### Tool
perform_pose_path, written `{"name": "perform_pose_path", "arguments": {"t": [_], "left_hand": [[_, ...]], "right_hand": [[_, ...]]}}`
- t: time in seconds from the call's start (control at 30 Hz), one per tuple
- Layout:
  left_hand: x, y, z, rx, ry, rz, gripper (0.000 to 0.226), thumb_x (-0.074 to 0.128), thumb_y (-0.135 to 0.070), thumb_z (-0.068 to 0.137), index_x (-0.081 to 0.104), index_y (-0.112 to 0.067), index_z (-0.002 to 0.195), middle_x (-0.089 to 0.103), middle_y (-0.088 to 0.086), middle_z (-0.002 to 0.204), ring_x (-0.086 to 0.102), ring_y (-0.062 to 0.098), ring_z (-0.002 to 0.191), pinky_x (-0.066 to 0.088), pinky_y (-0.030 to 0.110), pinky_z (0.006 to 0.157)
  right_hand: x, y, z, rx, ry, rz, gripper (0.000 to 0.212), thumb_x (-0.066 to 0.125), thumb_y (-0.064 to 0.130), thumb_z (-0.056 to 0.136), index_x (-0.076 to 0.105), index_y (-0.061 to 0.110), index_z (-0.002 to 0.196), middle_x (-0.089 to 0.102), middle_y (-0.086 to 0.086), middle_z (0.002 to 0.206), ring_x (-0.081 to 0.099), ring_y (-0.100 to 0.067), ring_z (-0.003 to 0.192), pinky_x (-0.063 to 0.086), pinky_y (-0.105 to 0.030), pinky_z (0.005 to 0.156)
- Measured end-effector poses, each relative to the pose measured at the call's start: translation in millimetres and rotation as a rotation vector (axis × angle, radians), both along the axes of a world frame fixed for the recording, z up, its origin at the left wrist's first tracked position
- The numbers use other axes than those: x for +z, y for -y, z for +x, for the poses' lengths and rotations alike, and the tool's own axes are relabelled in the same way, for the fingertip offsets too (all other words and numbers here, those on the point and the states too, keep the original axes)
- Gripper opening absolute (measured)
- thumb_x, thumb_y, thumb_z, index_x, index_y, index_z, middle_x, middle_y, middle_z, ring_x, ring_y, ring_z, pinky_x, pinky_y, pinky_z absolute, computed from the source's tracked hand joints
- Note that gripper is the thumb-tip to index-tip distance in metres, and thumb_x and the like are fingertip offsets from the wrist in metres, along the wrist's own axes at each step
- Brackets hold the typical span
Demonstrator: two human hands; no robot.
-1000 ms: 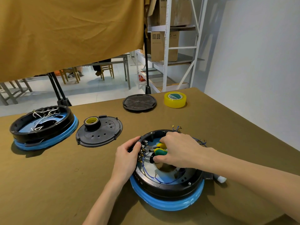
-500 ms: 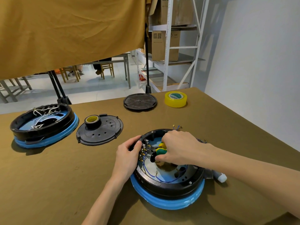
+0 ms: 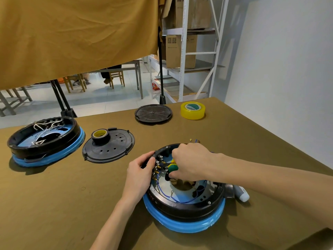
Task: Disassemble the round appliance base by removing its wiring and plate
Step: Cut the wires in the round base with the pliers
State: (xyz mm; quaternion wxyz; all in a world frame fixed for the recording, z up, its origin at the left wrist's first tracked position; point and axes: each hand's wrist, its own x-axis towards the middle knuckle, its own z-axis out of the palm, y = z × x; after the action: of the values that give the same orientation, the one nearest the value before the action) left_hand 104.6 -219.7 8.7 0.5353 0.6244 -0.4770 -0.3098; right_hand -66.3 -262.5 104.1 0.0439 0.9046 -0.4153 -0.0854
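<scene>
Base: round appliance base (image 3: 183,212), black w/ blue ring underneath, lower centre-right of frame, open side up on olive-brown table (image 3: 54,204).
Inside base: I see blue wires (image 3: 177,199) looping across pale inner plate (image 3: 162,186); row of brass terminals (image 3: 156,167) along its left inner wall.
L hand: my left hand (image 3: 139,175) grips base's left rim, fingers curled over the edge beside the terminals.
R hand: my right hand (image 3: 191,162) is curled round a tool w/ yellow-green handle (image 3: 172,166), prob. pliers; dark tip points at the terminals. Can't tell if tip touches one.
Loose bits: small wire ends (image 3: 194,141) on table just behind base, upper edge.
Right of base: white-tipped object (image 3: 242,193) pokes out under my forearm; can't tell what.
Mid-left: black perforated cover (image 3: 111,148) lying flat, black tape roll (image 3: 100,135) on it.
Far left: second base (image 3: 45,141), same type, white wires inside.
Top centre: black ribbed disc (image 3: 153,114); yellow tape roll (image 3: 193,110) near its right.
Background: mustard cloth curtain (image 3: 77,37) upper left; metal shelving (image 3: 189,47) w/ cardboard boxes upper centre.
</scene>
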Motion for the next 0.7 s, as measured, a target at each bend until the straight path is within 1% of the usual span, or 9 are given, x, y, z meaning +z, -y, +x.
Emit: {"name": "perform_pose_path", "arguments": {"t": [0.13,0.17,0.23,0.3,0.33,0.47,0.5,0.6,0.7], "left_hand": [[1,0,-1,-0.001,0.009,0.008,0.032,0.059,-0.024,0.104,0.066,-0.026,0.135,0.069,-0.010,0.126,0.061,0.003,0.117,0.051,0.032,0.103],[1,0,0,-0.002,0.015,0.008,0.033,0.059,-0.025,0.104,0.066,-0.026,0.135,0.068,-0.010,0.127,0.061,0.003,0.118,0.051,0.031,0.103],[1,1,0,-0.004,0.033,0.003,0.033,0.058,-0.025,0.104,0.065,-0.026,0.136,0.067,-0.011,0.128,0.059,0.001,0.118,0.049,0.024,0.098],[0,1,1,-0.006,0.042,-0.001,0.033,0.058,-0.025,0.104,0.066,-0.026,0.136,0.068,-0.011,0.127,0.059,-0.001,0.116,0.046,0.015,0.090],[0,2,1,-0.008,0.041,-0.001,0.033,0.058,-0.025,0.104,0.066,-0.025,0.136,0.068,-0.011,0.127,0.060,-0.002,0.116,0.046,0.012,0.087],[0,0,0,-0.011,0.031,0.006,0.033,0.058,-0.025,0.104,0.066,-0.026,0.135,0.068,-0.012,0.125,0.061,-0.001,0.115,0.049,0.017,0.091],[0,0,0,-0.010,0.029,0.006,0.032,0.058,-0.025,0.104,0.066,-0.026,0.135,0.068,-0.014,0.123,0.060,-0.004,0.114,0.049,0.018,0.093],[1,0,0,-0.005,0.036,0.005,0.031,0.059,-0.024,0.104,0.066,-0.027,0.134,0.067,-0.018,0.119,0.058,-0.010,0.110,0.047,0.013,0.090],[1,0,-1,0.000,0.037,0.005,0.033,0.058,-0.024,0.104,0.066,-0.024,0.136,0.068,-0.012,0.126,0.060,0.000,0.117,0.049,0.024,0.101]], "right_hand": [[9,10,-3,-0.163,0.089,0.248,0.053,0.066,0.070,0.084,0.042,0.022,0.080,0.049,0.003,0.080,0.050,-0.016,0.067,0.038,-0.031,0.053],[9,8,-2,-0.157,0.085,0.232,0.054,0.066,0.069,0.084,0.039,0.023,0.076,0.049,0.003,0.078,0.049,-0.015,0.065,0.036,-0.031,0.052],[2,0,-1,-0.075,0.023,0.070,0.055,0.063,0.065,0.088,0.036,0.020,0.075,0.041,0.004,0.072,0.043,-0.014,0.059,0.032,-0.030,0.050],[-9,-7,2,0.015,-0.003,-0.079,0.048,0.060,0.061,0.092,0.042,0.018,0.084,0.033,0.004,0.071,0.043,-0.020,0.063,0.034,-0.032,0.055],[-11,-7,1,0.017,0.013,-0.080,0.047,0.060,0.061,0.092,0.045,0.017,0.086,0.033,0.004,0.071,0.045,-0.021,0.066,0.036,-0.033,0.057],[4,5,-6,-0.167,0.135,0.255,0.053,0.066,0.069,0.084,0.043,0.022,0.078,0.055,0.001,0.079,0.056,-0.018,0.069,0.046,-0.032,0.058],[4,4,-5,-0.159,0.131,0.237,0.054,0.066,0.069,0.084,0.042,0.021,0.077,0.056,0.001,0.079,0.056,-0.019,0.070,0.046,-0.033,0.059],[-13,-10,-3,-0.042,0.037,-0.068,0.053,0.059,0.064,0.091,0.039,0.017,0.079,0.059,-0.002,0.087,0.058,-0.026,0.076,0.037,-0.034,0.060],[-22,-16,-5,-0.009,0.040,-0.146,0.044,0.053,0.060,0.096,0.057,0.017,0.095,0.060,-0.007,0.093,0.049,-0.026,0.073,0.035,-0.035,0.063]]}}
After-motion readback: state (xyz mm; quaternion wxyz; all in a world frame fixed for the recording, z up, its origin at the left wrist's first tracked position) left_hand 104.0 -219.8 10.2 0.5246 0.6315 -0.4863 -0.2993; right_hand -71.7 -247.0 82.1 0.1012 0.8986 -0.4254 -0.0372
